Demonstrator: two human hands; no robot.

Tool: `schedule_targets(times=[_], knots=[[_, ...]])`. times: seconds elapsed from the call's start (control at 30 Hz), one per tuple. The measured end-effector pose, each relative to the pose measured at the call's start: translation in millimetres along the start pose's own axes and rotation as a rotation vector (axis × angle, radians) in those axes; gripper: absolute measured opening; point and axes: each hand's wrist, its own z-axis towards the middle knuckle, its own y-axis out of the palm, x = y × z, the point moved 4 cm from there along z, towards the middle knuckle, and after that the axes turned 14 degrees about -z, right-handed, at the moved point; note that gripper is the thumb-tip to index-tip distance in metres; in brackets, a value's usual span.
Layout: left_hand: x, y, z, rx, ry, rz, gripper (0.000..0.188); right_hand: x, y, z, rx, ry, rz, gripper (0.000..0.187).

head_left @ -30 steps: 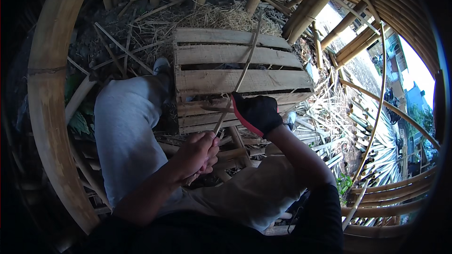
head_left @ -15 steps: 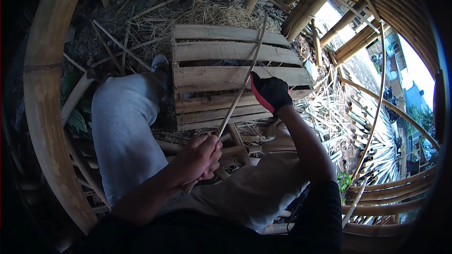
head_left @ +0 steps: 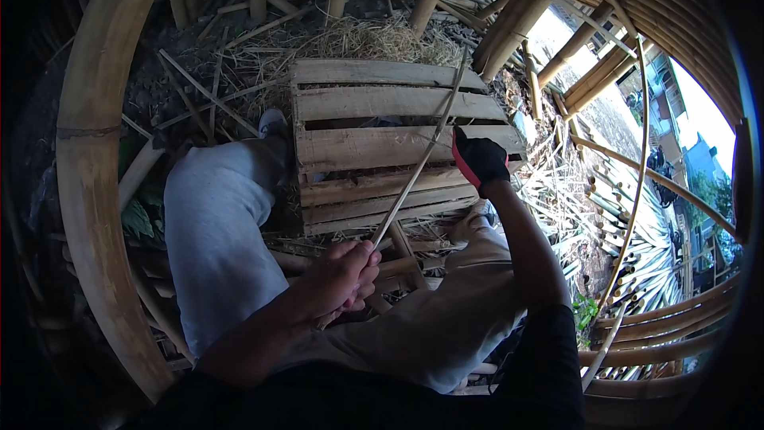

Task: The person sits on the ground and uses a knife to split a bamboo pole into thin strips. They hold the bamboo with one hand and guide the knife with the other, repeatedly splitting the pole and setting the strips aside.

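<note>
Hands (head_left: 348,277) (head_left: 481,161) have spread farther apart, left gripping the strip (head_left: 398,202).

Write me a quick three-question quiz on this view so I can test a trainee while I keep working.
1. Which hand wears the black-and-red glove?
2. True or false: the left hand grips the pale strip near its lower end.
3. The top of the wooden crate is: A) one solid sheet; B) slats with gaps; C) covered in cloth.

Key: 1. The right hand. 2. True. 3. B.
</note>
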Motion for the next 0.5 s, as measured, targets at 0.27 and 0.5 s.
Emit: schedule_targets(times=[0.27, 0.5], knots=[[-3, 3, -8, 0.010, -0.016, 0.011, 0.026, -48, -15, -30, 0.108, -0.450, -0.170, 0.051], [5, 1, -1, 0.006, -0.011, 0.030, 0.026, -2, -4, -14, 0.040, -0.091, -0.086, 0.066]])
